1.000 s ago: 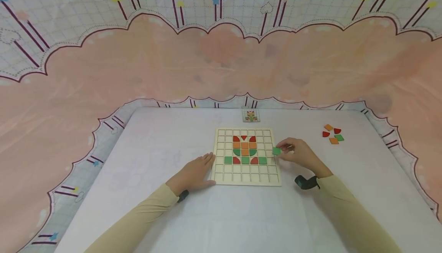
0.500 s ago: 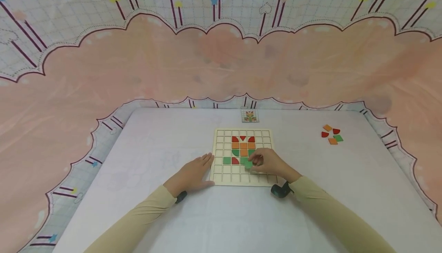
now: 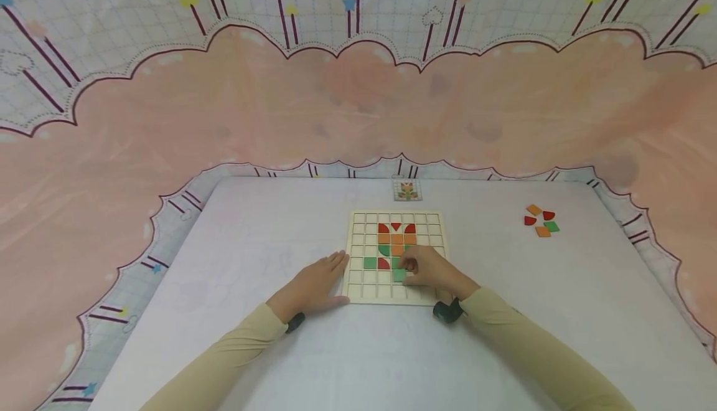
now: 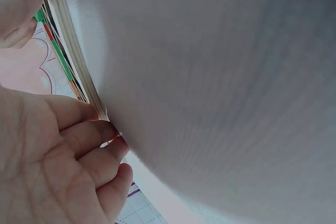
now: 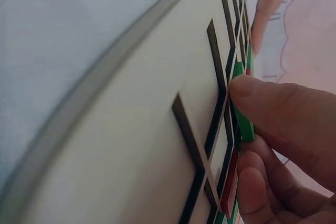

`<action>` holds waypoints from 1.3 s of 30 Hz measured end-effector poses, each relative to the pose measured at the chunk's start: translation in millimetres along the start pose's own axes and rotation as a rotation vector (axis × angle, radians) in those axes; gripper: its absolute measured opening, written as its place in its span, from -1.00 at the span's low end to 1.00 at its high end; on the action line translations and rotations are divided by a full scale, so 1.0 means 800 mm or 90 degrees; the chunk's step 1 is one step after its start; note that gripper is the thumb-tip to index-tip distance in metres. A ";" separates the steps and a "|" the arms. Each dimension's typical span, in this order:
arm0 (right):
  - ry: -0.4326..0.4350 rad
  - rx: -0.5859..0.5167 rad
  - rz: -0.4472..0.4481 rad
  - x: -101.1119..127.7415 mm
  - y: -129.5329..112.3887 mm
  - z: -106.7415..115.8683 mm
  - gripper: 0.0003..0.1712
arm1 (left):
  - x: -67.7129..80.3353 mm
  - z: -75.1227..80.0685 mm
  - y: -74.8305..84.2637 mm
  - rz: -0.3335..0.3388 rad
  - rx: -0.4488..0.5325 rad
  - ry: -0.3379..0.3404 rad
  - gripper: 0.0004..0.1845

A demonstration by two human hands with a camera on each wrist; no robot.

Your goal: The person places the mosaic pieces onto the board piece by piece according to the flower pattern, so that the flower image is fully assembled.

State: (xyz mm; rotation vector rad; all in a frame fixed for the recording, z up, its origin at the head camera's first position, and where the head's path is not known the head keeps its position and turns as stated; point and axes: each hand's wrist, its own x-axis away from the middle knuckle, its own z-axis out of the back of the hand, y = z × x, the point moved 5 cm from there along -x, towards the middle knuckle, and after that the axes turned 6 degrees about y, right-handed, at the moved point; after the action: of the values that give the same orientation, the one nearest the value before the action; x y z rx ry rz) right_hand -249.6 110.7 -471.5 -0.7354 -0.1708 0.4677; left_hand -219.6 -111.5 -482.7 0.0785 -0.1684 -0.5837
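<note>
A pale square grid board [image 3: 358, 294] lies on the table with red, orange and green pieces set in its cells. My right hand [image 3: 434, 269] is over its lower middle and pinches a green square tile [image 3: 399, 276] between thumb and fingers. In the right wrist view the tile [image 5: 243, 114] is tilted at the grid, with the thumb on its near side. My right hand covers part of the pattern's right side. Along the board's left edge rests my left hand [image 3: 313, 283]; in the left wrist view its fingertips [image 4: 89, 109] touch that edge.
A small picture card [image 3: 407, 190] with a similar coloured pattern lies behind the board. Several loose red, orange and green pieces [image 3: 543, 231] are spread at the table's right. A printed cloth [image 3: 358, 112] hangs behind the white table.
The right hand has carried the green tile from the board's right edge leftward to a cell below the green one in the pattern's lower row. My left hand has stayed put.
</note>
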 end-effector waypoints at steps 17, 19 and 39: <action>0.003 -0.007 0.021 0.008 0.000 0.012 -0.76 | 0.001 0.003 0.004 -0.015 0.000 0.021 -0.09; 0.006 -0.024 0.029 0.011 0.004 0.024 -0.74 | 0.000 0.004 0.005 -0.019 0.007 0.025 -0.09; 0.150 -0.152 -0.068 0.085 0.115 0.221 -0.68 | 0.001 -0.001 0.000 -0.015 -0.008 0.022 -0.07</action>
State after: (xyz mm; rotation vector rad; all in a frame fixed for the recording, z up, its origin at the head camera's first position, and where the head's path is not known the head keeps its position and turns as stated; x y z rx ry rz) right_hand -276.3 309.0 -405.2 -1.0029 -0.0447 0.2588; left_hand -218.7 -112.1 -483.7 0.0777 -0.1300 -0.6061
